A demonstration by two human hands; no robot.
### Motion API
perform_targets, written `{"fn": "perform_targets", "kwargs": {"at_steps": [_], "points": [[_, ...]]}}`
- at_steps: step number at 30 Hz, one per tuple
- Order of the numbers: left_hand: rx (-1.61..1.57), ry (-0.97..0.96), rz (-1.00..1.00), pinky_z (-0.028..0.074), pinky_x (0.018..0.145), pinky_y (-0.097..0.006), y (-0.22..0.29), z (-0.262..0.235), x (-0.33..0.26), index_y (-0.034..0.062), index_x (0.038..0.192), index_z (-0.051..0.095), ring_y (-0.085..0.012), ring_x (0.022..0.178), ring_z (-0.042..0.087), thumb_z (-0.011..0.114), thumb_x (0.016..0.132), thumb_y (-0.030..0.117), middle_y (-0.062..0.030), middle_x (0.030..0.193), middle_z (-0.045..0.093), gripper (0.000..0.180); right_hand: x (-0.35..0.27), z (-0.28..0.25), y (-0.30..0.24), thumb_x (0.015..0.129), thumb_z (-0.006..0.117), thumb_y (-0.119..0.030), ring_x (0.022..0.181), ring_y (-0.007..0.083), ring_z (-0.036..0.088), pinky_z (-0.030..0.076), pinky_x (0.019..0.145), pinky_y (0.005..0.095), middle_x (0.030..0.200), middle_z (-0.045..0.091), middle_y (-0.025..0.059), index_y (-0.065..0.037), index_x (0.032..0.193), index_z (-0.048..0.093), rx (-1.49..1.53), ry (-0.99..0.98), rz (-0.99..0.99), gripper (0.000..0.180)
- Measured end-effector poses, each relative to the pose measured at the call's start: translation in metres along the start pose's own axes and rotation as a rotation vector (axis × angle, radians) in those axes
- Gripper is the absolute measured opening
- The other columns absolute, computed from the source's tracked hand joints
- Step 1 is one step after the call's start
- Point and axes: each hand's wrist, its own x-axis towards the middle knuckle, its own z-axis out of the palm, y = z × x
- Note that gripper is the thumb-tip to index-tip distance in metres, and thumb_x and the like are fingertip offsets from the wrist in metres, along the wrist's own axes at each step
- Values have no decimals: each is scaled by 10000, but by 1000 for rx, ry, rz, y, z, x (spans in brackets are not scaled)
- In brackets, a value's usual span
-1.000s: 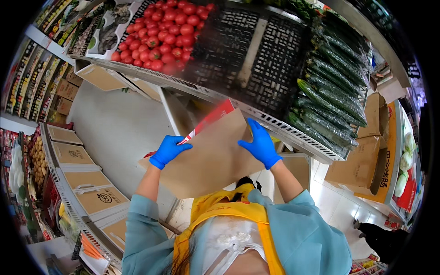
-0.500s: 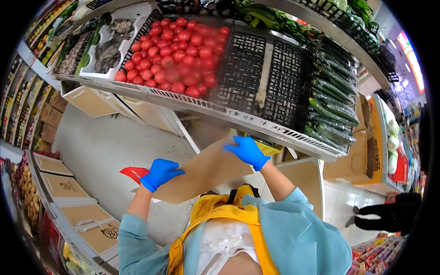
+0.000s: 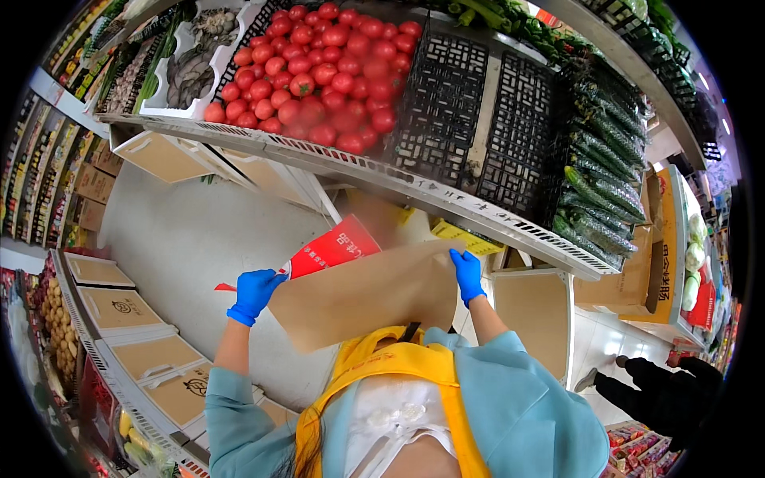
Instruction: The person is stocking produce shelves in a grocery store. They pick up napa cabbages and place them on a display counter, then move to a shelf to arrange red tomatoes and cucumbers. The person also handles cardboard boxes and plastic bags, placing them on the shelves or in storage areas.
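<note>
A flat brown cardboard sheet [image 3: 366,295] stretches between my two blue-gloved hands in front of my yellow apron. My left hand [image 3: 256,295] is closed on its left side, together with a red printed sheet [image 3: 333,247]. That red sheet sticks out beyond the cardboard's far edge, and a small red corner pokes out left of the hand. My right hand [image 3: 468,276] pinches the cardboard at its far right corner. Whether the red sheet is joined to the cardboard I cannot tell.
Ahead stands a produce shelf with a metal front rail [image 3: 382,174]. It bears tomatoes [image 3: 319,76], black plastic crates [image 3: 438,111] and wrapped cucumbers [image 3: 602,179]. Below it is a yellow crate [image 3: 466,236]. Cabinets [image 3: 147,350] line the left; a person in black [image 3: 653,398] is at the right.
My right hand has moved right and slightly down; my left hand has shifted a little left. The cardboard has turned, and much more of the red sheet shows. The person in black has moved nearer.
</note>
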Motion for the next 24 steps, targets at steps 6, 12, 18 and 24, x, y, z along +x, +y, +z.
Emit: {"fn": "perform_targets", "kwargs": {"at_steps": [6, 12, 18, 24], "points": [[-88, 68, -126, 459, 546, -340, 7, 10, -11, 49, 777, 649, -297, 616, 597, 596, 807, 213, -155, 720, 617, 175, 32, -31, 20, 842, 599, -250, 694, 114, 536, 432, 620, 270, 788, 607, 37, 15, 913, 616, -214, 59, 69, 275], [-229, 160, -374, 471, 602, -301, 3, -12, -14, 8, 861, 644, -222, 645, 616, 584, 832, 170, -154, 757, 639, 175, 81, -106, 57, 797, 607, -383, 675, 348, 606, 448, 628, 420, 715, 621, 219, 36, 720, 632, -800, 422, 10, 427], [-611, 352, -566, 480, 668, -257, -18, -22, -22, -54, 973, 606, -104, 716, 583, 570, 860, 136, -116, 814, 653, 224, 90, -118, 73, 814, 639, -292, 745, 195, 612, 474, 637, 326, 867, 644, 91, 20, 926, 628, -92, 249, 149, 332], [-556, 195, -678, 484, 676, -282, -18, 42, -21, -28, 1002, 606, -159, 748, 613, 601, 826, 157, -135, 841, 653, 256, 39, -83, -12, 852, 598, -256, 836, 139, 586, 463, 710, 280, 952, 641, 73, 38, 1052, 598, -258, -102, -167, 356]]}}
